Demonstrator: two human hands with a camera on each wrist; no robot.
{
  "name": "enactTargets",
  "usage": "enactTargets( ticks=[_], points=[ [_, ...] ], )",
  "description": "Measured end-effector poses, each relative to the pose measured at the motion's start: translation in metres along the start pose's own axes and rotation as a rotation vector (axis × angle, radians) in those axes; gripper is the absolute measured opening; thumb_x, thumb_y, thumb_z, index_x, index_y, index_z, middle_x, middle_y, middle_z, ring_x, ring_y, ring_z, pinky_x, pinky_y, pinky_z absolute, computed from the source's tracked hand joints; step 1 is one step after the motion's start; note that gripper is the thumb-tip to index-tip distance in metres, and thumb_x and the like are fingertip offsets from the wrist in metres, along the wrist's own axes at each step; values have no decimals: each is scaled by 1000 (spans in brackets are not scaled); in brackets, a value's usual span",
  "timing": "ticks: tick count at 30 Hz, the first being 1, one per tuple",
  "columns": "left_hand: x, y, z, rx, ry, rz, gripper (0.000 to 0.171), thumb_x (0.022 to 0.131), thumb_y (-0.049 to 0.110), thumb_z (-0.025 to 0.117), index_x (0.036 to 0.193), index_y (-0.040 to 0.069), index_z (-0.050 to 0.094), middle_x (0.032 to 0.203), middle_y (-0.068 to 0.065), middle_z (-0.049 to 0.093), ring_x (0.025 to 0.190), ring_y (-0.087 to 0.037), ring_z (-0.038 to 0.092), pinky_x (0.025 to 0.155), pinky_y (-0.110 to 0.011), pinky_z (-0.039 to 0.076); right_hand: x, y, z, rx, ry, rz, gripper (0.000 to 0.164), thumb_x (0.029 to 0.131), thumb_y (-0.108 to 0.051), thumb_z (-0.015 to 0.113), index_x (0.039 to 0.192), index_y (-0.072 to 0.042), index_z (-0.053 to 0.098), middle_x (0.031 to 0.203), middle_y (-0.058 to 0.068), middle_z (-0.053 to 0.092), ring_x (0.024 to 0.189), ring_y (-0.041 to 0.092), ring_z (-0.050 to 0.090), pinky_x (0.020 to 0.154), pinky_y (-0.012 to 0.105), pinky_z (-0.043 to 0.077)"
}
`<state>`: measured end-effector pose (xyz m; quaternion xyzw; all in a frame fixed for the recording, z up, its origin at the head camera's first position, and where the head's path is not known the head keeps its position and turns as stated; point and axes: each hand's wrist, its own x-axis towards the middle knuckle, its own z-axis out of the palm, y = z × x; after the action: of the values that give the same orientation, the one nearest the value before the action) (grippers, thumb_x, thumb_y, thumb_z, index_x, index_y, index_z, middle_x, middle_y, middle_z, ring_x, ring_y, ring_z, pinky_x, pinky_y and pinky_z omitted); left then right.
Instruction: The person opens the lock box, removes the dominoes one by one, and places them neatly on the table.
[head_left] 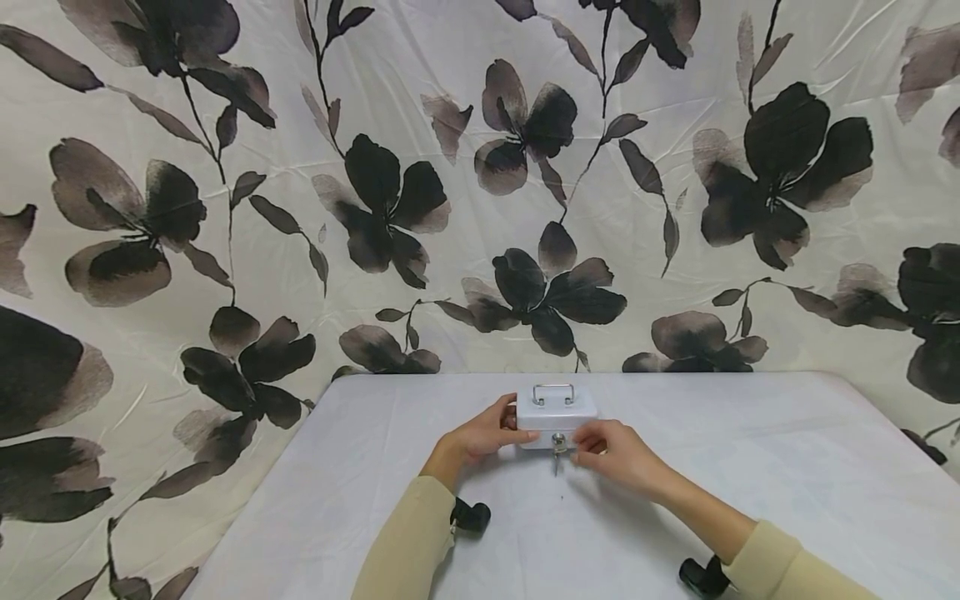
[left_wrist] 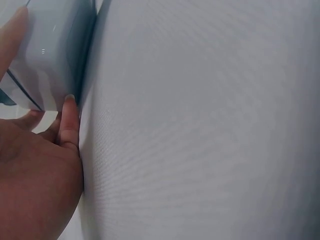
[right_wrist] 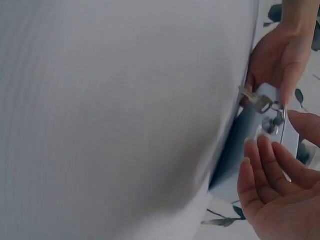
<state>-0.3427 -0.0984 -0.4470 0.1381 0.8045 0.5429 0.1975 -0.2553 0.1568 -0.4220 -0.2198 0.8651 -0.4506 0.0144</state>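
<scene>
Head view is showing a key hanging before the white box on the table. The right hand is reaching near the box's front, thumb and fingers apart, while the left hand is gripping its left end.

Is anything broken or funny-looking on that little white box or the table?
Nothing looks broken: the white box sits flat and closed, with a key dangling at its lock. The one odd bit is a dark speck on the plain white table in front of it, too tiny to tell what it is.
</scene>
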Motion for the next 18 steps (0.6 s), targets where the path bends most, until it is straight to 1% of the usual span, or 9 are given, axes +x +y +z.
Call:
enactTargets(
  ticks=[4, 7, 12, 15, 18],
  points=[
    [-1, -2, 0, -9, 4, -14, 96, 88, 28, 83, 160, 9, 23, 125, -9, 52, 115, -22, 46, 107, -44, 34, -2, 1, -9, -136, 29, -68, 23, 89, -9, 76, 106, 3, 68, 90, -1, 67, 84, 13, 62, 77, 33, 51],
    [-1, -2, 0, -12, 2, -9, 97, 87, 26, 84, 161, 10, 22, 126, -9, 51, 116, -23, 46, 109, -45, 34, -2, 0, -18, -193, 46, -87, 21, 88, -8, 77, 105, 1, 68, 91, 1, 67, 85, 14, 63, 76, 34, 52],
    [0, -1, 1, -27, -12, 4, 97, 87, 23, 84, 161, 8, 22, 127, -10, 51, 116, -22, 46, 109, -43, 34, -1, 2, -32, -222, 54, -81, 20, 87, -8, 79, 102, -2, 67, 94, 4, 68, 88, 17, 64, 80, 41, 54],
    [1, -2, 0, -27, -20, 10, 97, 87, 21, 84, 160, 8, 22, 124, -9, 51, 114, -22, 46, 106, -41, 36, 2, 5, -38, -226, 54, -86, 22, 87, -8, 79, 103, -1, 66, 97, 6, 67, 89, 19, 65, 83, 45, 55],
    [1, -2, 0, -20, -23, 11, 97, 86, 20, 85, 160, 8, 23, 122, -9, 51, 112, -21, 46, 103, -40, 36, 6, 8, -42, -220, 56, -93, 27, 86, -9, 80, 106, 1, 64, 102, 10, 67, 93, 25, 67, 85, 47, 55]
  ],
)
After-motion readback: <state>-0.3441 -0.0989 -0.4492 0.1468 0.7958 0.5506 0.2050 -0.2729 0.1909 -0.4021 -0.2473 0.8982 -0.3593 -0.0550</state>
